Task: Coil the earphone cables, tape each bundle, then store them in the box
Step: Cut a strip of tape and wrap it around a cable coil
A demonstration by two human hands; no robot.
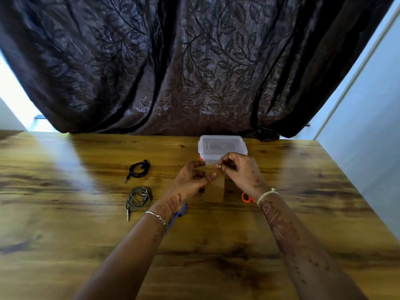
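Right hand fingers curled, pinched tape at top edge. Left hand curled, gripped tape's left side. Black cable and grey cable lay coiled left of hands. Box lidded.

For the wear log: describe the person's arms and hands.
Both forearms are bare, no sleeves showing, with reddish-brown henna patterns running onto the left hand and right hand. The left wrist wears a silver chain bracelet and a purple thread; the right wrist a pale knotted cord. Some nails look pink.
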